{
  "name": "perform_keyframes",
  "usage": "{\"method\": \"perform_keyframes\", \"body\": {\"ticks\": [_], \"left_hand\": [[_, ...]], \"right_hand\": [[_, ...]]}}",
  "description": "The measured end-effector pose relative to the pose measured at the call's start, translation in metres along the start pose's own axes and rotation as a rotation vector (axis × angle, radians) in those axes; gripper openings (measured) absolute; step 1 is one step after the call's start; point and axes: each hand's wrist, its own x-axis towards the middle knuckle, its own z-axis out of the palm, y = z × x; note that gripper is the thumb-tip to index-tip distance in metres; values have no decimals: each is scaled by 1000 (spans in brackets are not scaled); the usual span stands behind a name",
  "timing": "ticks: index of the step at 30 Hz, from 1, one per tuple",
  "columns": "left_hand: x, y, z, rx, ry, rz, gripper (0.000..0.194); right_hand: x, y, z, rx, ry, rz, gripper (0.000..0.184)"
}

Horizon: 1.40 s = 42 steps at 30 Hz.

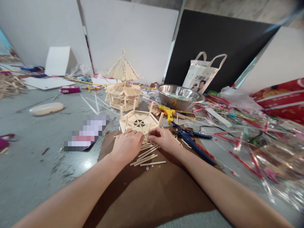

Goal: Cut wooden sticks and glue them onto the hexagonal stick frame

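A small six-sided frame of wooden sticks (140,122), with short posts standing up around its rim, sits on a brown board (152,186). My left hand (128,142) is closed over the frame's near left edge, its fingertips partly hidden. At the near edge, my right hand (162,139) has thumb and fingers pinched around a short upright wooden stick (147,129). The two hands almost meet there. Several loose wooden sticks (148,156) lie on the board just below them. Behind the frame stands a stick pavilion (124,95) with a pointed roof.
Right of the frame lie a yellow glue gun (168,113) and dark blue pliers (190,141). A steel basin (180,98) and a white bag (199,77) stand behind. Plastic strips (256,161) litter the right side. Left are a phone (86,134) and a white case (47,108).
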Motion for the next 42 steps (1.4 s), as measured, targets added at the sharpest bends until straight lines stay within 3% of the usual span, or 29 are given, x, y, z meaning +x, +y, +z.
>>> {"method": "perform_keyframes", "body": {"ticks": [42], "left_hand": [[2, -3, 5, 38, -38, -48, 29]], "right_hand": [[0, 3, 0, -127, 26, -75, 19]]}}
